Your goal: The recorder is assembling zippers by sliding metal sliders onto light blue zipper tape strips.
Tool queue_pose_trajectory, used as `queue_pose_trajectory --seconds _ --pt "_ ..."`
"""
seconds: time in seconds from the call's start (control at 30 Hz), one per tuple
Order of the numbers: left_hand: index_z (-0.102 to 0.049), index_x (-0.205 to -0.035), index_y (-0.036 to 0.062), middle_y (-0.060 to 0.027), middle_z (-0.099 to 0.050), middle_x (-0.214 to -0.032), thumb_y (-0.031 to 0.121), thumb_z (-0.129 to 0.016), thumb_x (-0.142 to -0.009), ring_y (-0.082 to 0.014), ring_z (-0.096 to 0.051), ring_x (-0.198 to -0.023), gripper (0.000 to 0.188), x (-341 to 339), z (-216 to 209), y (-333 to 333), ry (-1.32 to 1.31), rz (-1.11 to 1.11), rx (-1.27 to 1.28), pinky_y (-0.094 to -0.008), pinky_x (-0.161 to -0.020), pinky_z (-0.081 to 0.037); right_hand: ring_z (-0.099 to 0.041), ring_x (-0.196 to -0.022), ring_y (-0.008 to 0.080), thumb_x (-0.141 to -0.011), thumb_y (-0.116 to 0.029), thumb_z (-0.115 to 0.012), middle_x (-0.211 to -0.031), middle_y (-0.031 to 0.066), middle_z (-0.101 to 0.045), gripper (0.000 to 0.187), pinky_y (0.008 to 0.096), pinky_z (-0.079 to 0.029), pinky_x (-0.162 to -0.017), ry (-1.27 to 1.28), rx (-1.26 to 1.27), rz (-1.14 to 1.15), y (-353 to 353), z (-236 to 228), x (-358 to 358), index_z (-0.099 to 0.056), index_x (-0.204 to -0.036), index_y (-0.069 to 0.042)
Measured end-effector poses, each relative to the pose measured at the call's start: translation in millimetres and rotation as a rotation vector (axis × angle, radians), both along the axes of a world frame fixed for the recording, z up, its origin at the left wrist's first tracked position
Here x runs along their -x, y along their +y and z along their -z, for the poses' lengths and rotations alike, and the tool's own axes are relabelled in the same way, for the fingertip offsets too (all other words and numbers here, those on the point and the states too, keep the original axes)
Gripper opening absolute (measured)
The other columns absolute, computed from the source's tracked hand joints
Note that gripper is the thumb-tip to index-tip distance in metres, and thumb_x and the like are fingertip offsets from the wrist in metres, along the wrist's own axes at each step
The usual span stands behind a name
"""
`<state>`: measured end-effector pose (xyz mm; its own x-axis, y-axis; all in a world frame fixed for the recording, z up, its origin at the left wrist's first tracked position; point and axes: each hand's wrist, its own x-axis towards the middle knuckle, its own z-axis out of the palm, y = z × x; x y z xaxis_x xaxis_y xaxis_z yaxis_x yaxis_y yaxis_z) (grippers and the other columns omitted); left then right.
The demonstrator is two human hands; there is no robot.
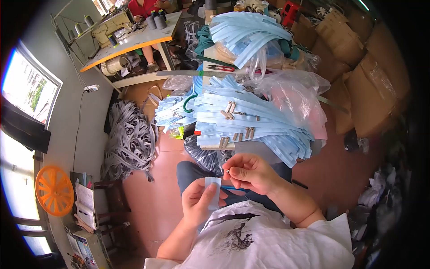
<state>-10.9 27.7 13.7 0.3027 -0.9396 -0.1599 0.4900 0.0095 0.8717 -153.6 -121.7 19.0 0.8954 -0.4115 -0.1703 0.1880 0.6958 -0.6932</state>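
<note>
My left hand [195, 202] is closed on a short light-blue fabric strip [214, 183], thumb pressed flat against its face. To its right, slightly higher, my right hand [251, 174] pinches a tiny shiny metal piece [228, 171] between thumb and fingers; its exact kind is too small to make out. Both hands are over my lap, a short gap between them. Just beyond them a low bench carries a heap of light-blue fabric strips [273, 117]. Several small rows of metal pieces [229, 109] lie on those strips.
Red-handled snips [222, 68] lie behind the heap, near a second pile of blue strips [248, 31]. Grey straps [130, 139] are heaped on the floor at left. Cardboard boxes [371, 85] stand at right. A person sits by a sewing-machine table [148, 38] at far left.
</note>
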Motion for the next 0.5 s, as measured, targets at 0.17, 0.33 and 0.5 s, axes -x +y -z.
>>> queue_pose_trajectory --seconds 0.17,0.33,0.5 --pt "-0.058 -0.105 -0.0047 -0.0136 -0.069 -0.084 0.012 -0.053 -0.099 -0.0157 -0.067 -0.069 0.019 -0.2 -0.2 -1.7 -0.016 0.009 0.009 -0.0265 -0.061 -0.057 -0.062 -0.066 0.0085 -0.093 -0.009 -0.064 -0.093 0.0116 -0.069 0.015 0.0161 -0.039 -0.044 -0.043 0.004 0.008 1.3 3.2 0.6 -0.064 -0.106 -0.001" --pt "-0.058 -0.105 -0.0041 -0.0129 -0.069 -0.084 0.012 -0.054 -0.099 -0.0145 -0.066 -0.067 0.017 1.4 -1.9 0.0 -0.034 0.016 0.007 -0.0255 -0.060 -0.055 -0.061 -0.066 0.0077 -0.093 -0.009 -0.065 -0.090 0.0103 -0.068 0.016 0.0158 -0.039 -0.045 -0.077 -0.028 0.022 3.5 6.0 0.5 -0.064 -0.107 -0.002" --pt "-0.059 -0.106 -0.0035 -0.0108 -0.069 -0.083 0.011 -0.054 -0.099 -0.0116 -0.063 -0.063 0.017 1.4 -2.6 0.4 -0.055 0.016 -0.005 -0.0223 -0.056 -0.051 -0.060 -0.067 0.0068 -0.093 -0.009 -0.064 -0.090 0.0088 -0.066 0.019 0.0157 -0.040 -0.045 -0.043 -0.025 0.019 3.4 4.8 0.5 -0.064 -0.110 -0.001"
